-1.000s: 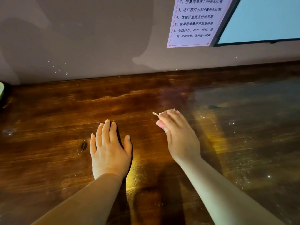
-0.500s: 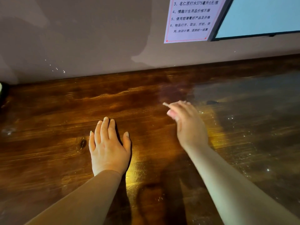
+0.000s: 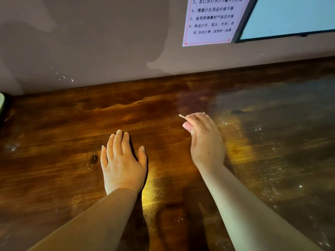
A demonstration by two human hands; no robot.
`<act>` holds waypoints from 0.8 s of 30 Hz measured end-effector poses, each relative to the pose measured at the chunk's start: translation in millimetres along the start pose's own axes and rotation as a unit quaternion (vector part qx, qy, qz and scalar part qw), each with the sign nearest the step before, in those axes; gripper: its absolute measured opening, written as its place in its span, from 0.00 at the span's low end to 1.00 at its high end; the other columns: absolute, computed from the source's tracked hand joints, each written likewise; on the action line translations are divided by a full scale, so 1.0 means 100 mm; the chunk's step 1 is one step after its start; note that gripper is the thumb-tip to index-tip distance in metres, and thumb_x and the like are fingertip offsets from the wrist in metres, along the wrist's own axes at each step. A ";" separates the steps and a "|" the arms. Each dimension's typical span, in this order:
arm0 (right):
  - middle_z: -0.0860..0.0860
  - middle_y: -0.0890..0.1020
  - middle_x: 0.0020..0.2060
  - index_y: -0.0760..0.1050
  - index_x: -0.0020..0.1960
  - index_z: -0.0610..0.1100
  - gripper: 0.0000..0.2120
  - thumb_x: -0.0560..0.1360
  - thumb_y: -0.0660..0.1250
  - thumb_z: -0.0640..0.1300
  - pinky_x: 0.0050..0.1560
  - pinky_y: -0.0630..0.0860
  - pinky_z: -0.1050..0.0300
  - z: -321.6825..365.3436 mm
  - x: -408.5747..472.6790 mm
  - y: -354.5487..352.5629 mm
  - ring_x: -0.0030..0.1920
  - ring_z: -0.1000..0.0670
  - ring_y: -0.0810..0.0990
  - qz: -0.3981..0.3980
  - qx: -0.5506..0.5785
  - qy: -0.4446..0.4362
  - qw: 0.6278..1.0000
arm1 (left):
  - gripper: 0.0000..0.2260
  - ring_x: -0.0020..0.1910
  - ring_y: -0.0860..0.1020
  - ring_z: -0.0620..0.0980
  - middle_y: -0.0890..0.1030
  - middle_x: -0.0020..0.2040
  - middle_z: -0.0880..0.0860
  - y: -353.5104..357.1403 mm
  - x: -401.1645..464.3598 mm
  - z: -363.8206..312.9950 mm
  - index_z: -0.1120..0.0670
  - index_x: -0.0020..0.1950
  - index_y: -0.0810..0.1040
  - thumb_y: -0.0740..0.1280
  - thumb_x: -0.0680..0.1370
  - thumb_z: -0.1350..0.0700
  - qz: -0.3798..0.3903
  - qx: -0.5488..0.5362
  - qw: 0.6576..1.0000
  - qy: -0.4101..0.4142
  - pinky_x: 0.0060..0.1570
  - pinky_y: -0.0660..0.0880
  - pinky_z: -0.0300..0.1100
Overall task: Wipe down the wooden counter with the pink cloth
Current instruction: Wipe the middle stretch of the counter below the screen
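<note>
Two hands on counter (image 3: 54,178): left hand (image 3: 123,165) flat, fingers straight; right hand (image 3: 204,142) curled over cloth (image 3: 187,115), mostly hidden; risk: small wad slips out, bare fingers smear wet patch.

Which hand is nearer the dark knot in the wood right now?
Left. The left hand lies flat on the counter just right of the knot; the right hand is farther right, past the left.

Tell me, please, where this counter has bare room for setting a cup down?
Bare wood lies between the left hand and the wall, and on the wet-looking stretch right of the right hand. The wooden counter is busiest around both forearms.
</note>
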State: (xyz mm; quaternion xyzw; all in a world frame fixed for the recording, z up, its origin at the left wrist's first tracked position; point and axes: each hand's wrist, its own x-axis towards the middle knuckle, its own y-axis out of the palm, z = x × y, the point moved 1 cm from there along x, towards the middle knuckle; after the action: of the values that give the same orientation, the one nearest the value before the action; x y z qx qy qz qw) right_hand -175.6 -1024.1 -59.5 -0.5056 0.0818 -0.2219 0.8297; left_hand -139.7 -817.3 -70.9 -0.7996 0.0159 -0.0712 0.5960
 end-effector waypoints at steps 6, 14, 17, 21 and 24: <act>0.56 0.68 0.75 0.70 0.74 0.53 0.20 0.84 0.58 0.39 0.78 0.60 0.51 0.15 -0.45 0.11 0.79 0.54 0.56 0.089 0.038 -0.111 0.989 | 0.28 0.78 0.57 0.52 0.64 0.78 0.54 -0.02 0.02 -0.03 0.56 0.76 0.65 0.56 0.81 0.42 -0.003 0.002 1.000 0.000 0.77 0.52 0.55; 0.56 0.72 0.72 0.74 0.70 0.52 0.17 0.84 0.59 0.40 0.76 0.63 0.50 0.33 -0.40 0.16 0.77 0.53 0.60 0.046 0.047 -0.061 0.996 | 0.28 0.79 0.55 0.51 0.62 0.78 0.54 -0.04 0.01 -0.03 0.56 0.77 0.64 0.55 0.82 0.42 0.007 0.005 1.000 -0.002 0.78 0.50 0.54; 0.55 0.67 0.75 0.70 0.74 0.52 0.22 0.83 0.60 0.36 0.78 0.58 0.51 0.32 -0.63 0.20 0.79 0.53 0.56 0.101 0.046 -0.130 0.985 | 0.28 0.79 0.55 0.51 0.62 0.79 0.54 -0.04 0.01 -0.04 0.56 0.77 0.64 0.55 0.82 0.42 0.008 0.007 1.000 -0.003 0.78 0.50 0.54; 0.55 0.71 0.73 0.72 0.72 0.52 0.18 0.84 0.58 0.41 0.78 0.58 0.55 0.22 -0.25 0.11 0.78 0.52 0.60 0.060 0.034 -0.081 0.994 | 0.28 0.79 0.55 0.51 0.61 0.79 0.53 -0.04 0.01 -0.04 0.55 0.78 0.63 0.55 0.82 0.42 0.010 0.011 1.000 -0.003 0.78 0.49 0.53; 0.56 0.68 0.74 0.70 0.73 0.53 0.18 0.85 0.56 0.43 0.78 0.60 0.51 0.32 -0.26 0.14 0.79 0.52 0.57 0.055 0.028 -0.052 0.997 | 0.28 0.79 0.55 0.51 0.61 0.79 0.53 -0.04 0.00 -0.02 0.55 0.78 0.63 0.54 0.82 0.42 0.011 0.010 1.000 -0.004 0.78 0.49 0.53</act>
State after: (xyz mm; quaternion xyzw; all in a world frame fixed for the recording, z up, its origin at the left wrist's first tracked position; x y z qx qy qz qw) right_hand -182.9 -981.6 -58.6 -0.4877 0.0595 -0.1515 0.8577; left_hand -139.8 -818.5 -66.6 -0.7938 0.0221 -0.0615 0.6047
